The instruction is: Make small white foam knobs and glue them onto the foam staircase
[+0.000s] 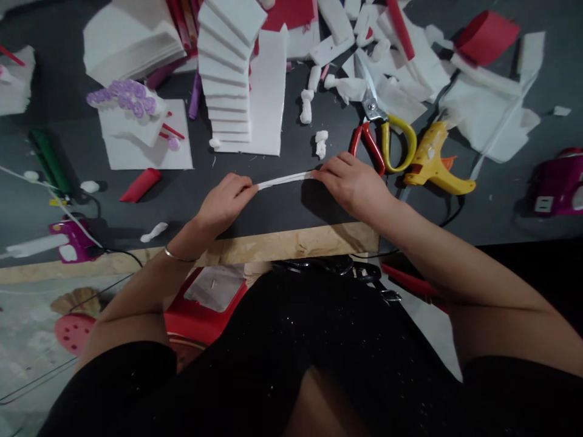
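A thin white strip, which looks like folded or rolled paper, is stretched between my two hands just over the dark table. My left hand pinches its left end, and my right hand pinches the right end. Both sets of fingers are closed. Behind my right hand lie scissors with yellow and red handles, partly hidden by red-handled pliers or a similar tool. A small crumpled white piece rests just beyond the strip. Farther back, a stepped white foam staircase stands on a white board.
To the right lies a yellow glue gun, with a purple power socket beyond it. White scraps cover the back right. At left are a board with purple flowers, a red roll and another purple socket. A wooden edge runs along the front.
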### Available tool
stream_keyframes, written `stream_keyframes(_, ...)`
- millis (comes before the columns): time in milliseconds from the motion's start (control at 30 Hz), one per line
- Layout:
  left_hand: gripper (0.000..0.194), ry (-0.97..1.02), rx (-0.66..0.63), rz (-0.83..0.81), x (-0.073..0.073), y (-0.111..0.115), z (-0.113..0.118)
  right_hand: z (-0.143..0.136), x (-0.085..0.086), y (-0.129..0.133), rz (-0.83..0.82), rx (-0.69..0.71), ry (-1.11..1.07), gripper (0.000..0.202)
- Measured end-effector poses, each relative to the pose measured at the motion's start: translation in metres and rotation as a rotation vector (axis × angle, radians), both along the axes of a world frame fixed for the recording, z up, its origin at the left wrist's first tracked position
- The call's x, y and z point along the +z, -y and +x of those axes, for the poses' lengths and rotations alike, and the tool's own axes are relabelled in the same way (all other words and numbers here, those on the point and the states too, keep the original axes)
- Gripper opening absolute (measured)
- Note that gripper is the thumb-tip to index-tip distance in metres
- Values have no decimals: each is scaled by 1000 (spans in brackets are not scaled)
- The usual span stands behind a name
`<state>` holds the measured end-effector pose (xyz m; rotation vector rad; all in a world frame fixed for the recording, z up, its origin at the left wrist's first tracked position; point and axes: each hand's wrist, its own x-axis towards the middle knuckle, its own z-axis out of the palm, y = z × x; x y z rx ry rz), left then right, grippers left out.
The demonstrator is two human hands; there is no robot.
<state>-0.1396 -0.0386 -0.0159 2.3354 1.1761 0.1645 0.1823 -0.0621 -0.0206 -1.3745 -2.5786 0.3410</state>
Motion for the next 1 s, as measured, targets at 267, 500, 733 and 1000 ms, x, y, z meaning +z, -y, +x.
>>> stream_keyframes(267, 35, -28, -76, 126, -10, 11, -11, -1, 3, 1, 42, 31, 60, 43)
stream_keyframes(500, 26, 52, -12, 265, -19, 17, -17, -4, 6, 2, -57, 6, 19, 45)
stream_keyframes(733, 20, 122, 180, 415, -8, 19, 9, -3, 0, 2, -26, -4, -13, 40)
stream_keyframes(1000, 37, 113, -49, 350, -20, 17, 103, -8, 5, 4, -20, -28, 49, 43)
